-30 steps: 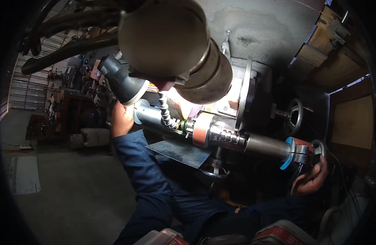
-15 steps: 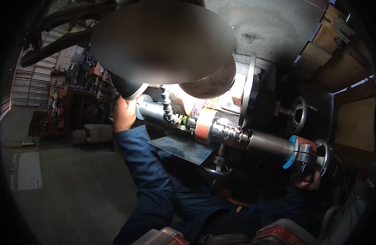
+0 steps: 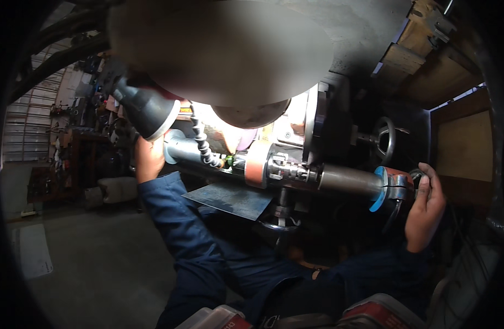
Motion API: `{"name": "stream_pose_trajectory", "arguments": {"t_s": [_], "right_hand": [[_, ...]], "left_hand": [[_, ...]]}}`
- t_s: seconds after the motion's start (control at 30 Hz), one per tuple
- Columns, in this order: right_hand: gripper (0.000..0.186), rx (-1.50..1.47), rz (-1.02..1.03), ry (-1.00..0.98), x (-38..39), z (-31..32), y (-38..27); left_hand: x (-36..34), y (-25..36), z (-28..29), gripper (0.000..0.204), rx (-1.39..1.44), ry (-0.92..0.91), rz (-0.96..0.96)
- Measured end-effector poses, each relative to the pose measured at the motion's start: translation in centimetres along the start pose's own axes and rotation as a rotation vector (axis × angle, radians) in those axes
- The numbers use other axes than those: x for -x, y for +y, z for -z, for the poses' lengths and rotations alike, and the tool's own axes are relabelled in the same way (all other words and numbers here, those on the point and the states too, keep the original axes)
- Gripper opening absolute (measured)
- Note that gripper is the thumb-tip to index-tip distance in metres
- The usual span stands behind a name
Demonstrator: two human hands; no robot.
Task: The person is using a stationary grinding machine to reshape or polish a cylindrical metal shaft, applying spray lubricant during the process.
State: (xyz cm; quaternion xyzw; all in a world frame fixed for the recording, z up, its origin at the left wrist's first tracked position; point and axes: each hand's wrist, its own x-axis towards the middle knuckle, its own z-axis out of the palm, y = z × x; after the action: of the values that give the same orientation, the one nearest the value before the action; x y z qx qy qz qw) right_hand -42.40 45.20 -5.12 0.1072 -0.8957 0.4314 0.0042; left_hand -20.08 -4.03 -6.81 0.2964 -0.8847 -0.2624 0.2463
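A long machine assembly crosses in front of me: a polished metal cylinder (image 3: 185, 148) at left, an orange-rimmed collar (image 3: 257, 164) mid-way, and a grey sleeve (image 3: 350, 183) at right. My left hand (image 3: 149, 158) is at the cylinder's flanged left end, its fingers hidden behind a black lamp shade (image 3: 147, 112). At the far right end, my right hand (image 3: 425, 211) grips the rim of a small handwheel (image 3: 415, 174), mostly covered by the fingers. Beside it sits a metal clamp (image 3: 396, 186) with a blue edge. A segmented coolant hose (image 3: 201, 140) hangs over the cylinder.
Below the assembly lie a flat metal plate (image 3: 230, 200) and a handwheel (image 3: 281, 225). Another handwheel (image 3: 384, 140) stands behind at right. Wooden boards (image 3: 463, 145) line the right side. A cluttered bench (image 3: 71, 164) is at far left. A blurred oval hides the top middle.
My right hand has come up around the end handwheel from low on its rim. My left hand stays at the cylinder's left end. The whole view has shifted slightly.
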Motion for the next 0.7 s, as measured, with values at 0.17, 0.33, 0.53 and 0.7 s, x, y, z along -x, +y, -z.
{"name": "stream_pose_trajectory", "arguments": {"t_s": [0.17, 0.33, 0.53, 0.7], "right_hand": [[0.046, -0.015, 0.321, 0.341, 4.7, -2.9, 8.0], [0.061, 0.142, 0.551, 0.705, 5.7, -6.0, 12.3], [0.064, 0.404, 0.513, 0.421, 2.2, 1.5, 3.7], [0.045, 0.465, 0.179, -0.321, -2.6, 3.0, -0.3]], "left_hand": [[0.4, -0.3, 0.2, 0.019, 0.012, -0.014, 0.09], [0.4, -0.6, 0.3, 0.021, 0.03, -0.013, 0.048], [0.5, -0.4, 0.1, 0.022, 0.07, -0.024, 0.067], [0.3, -0.7, 0.1, 0.026, 0.108, -0.043, 0.07]]}}
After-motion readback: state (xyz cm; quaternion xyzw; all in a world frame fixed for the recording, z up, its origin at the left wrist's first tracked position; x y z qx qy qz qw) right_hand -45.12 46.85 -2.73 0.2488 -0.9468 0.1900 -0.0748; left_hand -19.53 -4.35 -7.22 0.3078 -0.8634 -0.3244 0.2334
